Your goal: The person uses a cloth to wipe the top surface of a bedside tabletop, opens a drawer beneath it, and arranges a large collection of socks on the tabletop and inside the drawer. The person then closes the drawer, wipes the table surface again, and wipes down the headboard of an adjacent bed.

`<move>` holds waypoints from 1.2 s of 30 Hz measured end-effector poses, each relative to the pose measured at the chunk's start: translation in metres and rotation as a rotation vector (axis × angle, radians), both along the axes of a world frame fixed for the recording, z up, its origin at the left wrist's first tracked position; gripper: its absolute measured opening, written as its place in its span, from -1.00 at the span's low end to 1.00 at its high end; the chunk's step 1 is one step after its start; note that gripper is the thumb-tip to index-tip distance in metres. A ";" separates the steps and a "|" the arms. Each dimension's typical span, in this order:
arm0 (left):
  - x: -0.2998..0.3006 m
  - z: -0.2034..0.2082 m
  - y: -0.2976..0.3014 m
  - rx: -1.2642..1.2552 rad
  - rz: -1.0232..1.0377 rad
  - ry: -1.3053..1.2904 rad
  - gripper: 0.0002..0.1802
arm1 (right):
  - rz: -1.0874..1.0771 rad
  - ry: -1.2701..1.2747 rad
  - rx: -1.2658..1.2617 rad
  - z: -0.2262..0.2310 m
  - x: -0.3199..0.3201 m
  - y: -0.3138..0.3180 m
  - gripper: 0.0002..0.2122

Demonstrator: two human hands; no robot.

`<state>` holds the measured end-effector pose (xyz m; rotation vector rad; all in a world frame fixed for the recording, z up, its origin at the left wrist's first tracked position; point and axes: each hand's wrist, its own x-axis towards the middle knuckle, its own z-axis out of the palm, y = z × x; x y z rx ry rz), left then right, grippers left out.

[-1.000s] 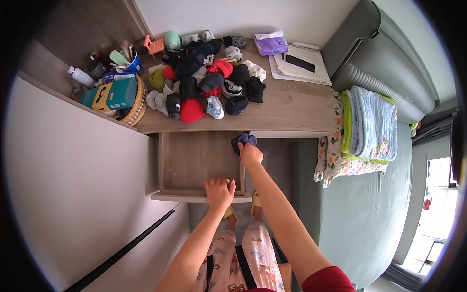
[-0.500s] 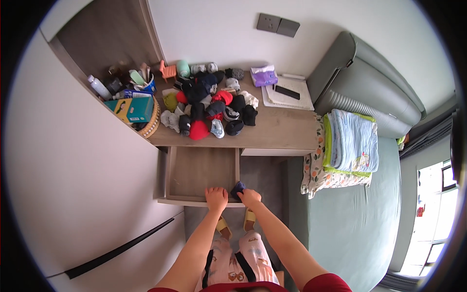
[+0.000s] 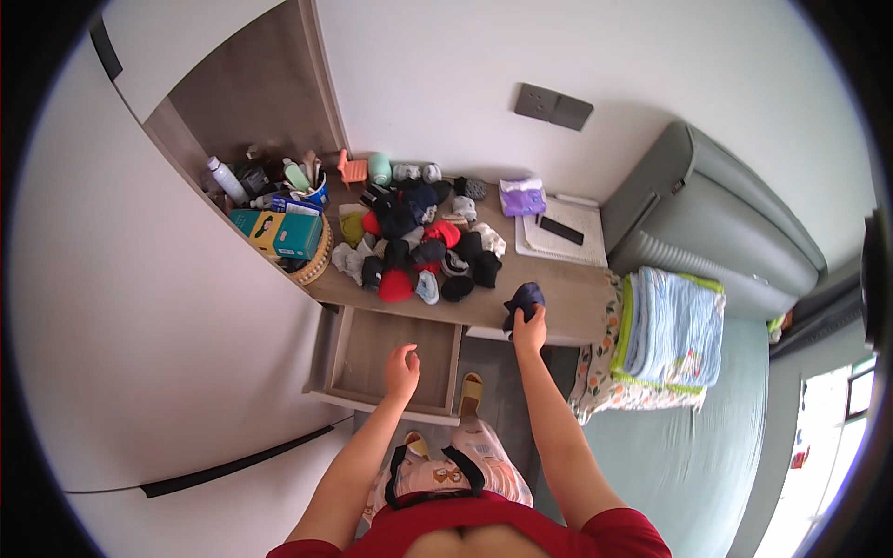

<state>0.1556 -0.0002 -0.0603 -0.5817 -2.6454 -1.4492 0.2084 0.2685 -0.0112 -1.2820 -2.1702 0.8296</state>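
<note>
My right hand (image 3: pixel 531 333) grips a dark navy bundle of cloth, which looks like rolled socks (image 3: pixel 525 299), just over the desk's front edge. Above the pulled-out drawer (image 3: pixel 391 355), my left hand (image 3: pixel 403 374) is open, with thumb and fingers apart and nothing in it. The drawer's wooden bottom shows beneath that hand. Back on the wooden desk (image 3: pixel 567 296) lies a heap of rolled socks (image 3: pixel 426 244) in black, red, grey, white and olive.
A wicker basket (image 3: pixel 321 260) holding a teal box (image 3: pixel 296 236) stands at the desk's left. Toward the right are a tissue pack (image 3: pixel 523 197), a notebook (image 3: pixel 586 244) and a black phone (image 3: pixel 562 230). A folded blue blanket (image 3: pixel 677 325) lies on the bed (image 3: pixel 651 465), and a tall cabinet fills the left.
My right hand has lifted the navy bundle from the drawer's front right corner up to the desk edge. The left hand has let go of the drawer front and risen. My view has shifted.
</note>
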 end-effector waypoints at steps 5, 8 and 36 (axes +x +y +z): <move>-0.039 0.010 0.043 0.107 0.159 -0.057 -0.80 | 0.170 -0.289 0.262 -0.005 -0.049 0.038 -0.52; -0.064 0.023 0.066 0.164 0.314 -0.042 -0.78 | 0.487 -0.033 0.169 -0.001 -0.074 0.036 -0.55; -0.006 -0.061 -0.052 -0.214 0.136 -0.429 -0.51 | 1.034 -0.355 0.000 -0.044 -0.002 -0.123 -0.57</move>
